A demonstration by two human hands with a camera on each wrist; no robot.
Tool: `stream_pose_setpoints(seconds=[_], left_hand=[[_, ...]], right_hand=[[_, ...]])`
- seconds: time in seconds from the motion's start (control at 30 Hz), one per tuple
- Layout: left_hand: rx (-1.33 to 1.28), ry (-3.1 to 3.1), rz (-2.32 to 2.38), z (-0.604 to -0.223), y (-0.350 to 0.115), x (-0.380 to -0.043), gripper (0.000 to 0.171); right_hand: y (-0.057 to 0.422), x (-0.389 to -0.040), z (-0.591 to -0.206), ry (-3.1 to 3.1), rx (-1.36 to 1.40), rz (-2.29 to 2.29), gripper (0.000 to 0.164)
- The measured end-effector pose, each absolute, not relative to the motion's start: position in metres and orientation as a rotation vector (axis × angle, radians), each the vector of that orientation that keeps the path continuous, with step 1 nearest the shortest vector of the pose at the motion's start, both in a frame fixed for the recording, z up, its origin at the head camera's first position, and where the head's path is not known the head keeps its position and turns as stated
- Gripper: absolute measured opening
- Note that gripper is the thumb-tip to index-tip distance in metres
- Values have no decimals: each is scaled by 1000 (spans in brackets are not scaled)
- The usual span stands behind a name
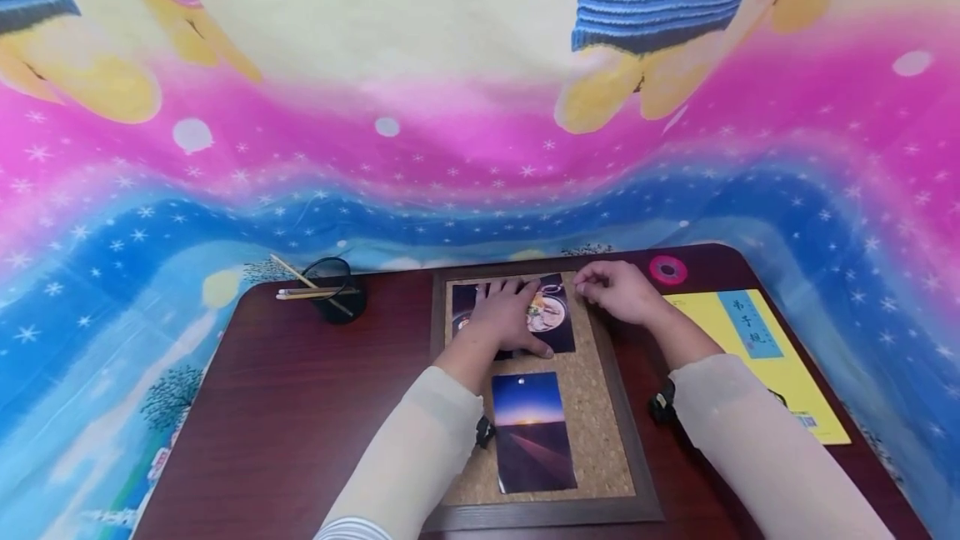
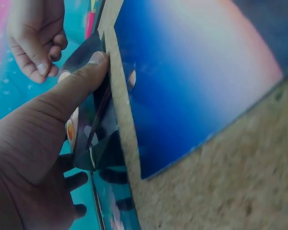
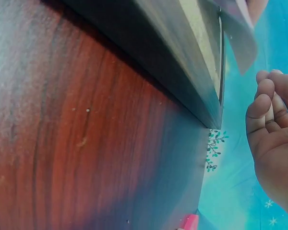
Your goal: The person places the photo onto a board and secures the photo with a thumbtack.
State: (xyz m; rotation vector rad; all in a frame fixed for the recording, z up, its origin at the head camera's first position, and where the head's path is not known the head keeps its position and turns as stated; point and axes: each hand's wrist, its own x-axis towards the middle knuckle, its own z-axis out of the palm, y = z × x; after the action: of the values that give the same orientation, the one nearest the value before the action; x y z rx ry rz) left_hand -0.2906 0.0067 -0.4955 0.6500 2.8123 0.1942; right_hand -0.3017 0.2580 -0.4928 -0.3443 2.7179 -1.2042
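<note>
My left hand (image 1: 504, 319) lies spread on a dark food photo (image 1: 561, 338) at the top of the framed cork board (image 1: 600, 432). In the left wrist view its thumb (image 2: 93, 72) presses near the photo's lower edge, which lifts off the cork. My right hand (image 1: 618, 290) hovers just past the photo's upper right corner, fingers curled and thumb against the fingertips. No object shows between them; a tiny one could be hidden. Below, a sunset photo (image 1: 534, 448) lies on the cork, a small round pin (image 1: 521, 382) at its top. In the right wrist view, a photo corner (image 3: 242, 48) lifts from the board.
A black mesh pen cup (image 1: 341, 307) with pencils stands at the table's back left. To the right lie a pink round roll (image 1: 667, 270) and a yellow book (image 1: 802, 390) with a blue label. Patterned cloth (image 1: 450, 148) hangs behind the dark red table (image 1: 315, 407).
</note>
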Motion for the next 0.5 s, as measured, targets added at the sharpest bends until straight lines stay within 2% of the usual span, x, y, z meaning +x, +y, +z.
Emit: stream_pose_setpoints(seconds=[0.5], left_hand=[[710,2837,268,-508,12,-286,112]], right_hand=[[238,-315,-499,2722,-377,-1193,16]])
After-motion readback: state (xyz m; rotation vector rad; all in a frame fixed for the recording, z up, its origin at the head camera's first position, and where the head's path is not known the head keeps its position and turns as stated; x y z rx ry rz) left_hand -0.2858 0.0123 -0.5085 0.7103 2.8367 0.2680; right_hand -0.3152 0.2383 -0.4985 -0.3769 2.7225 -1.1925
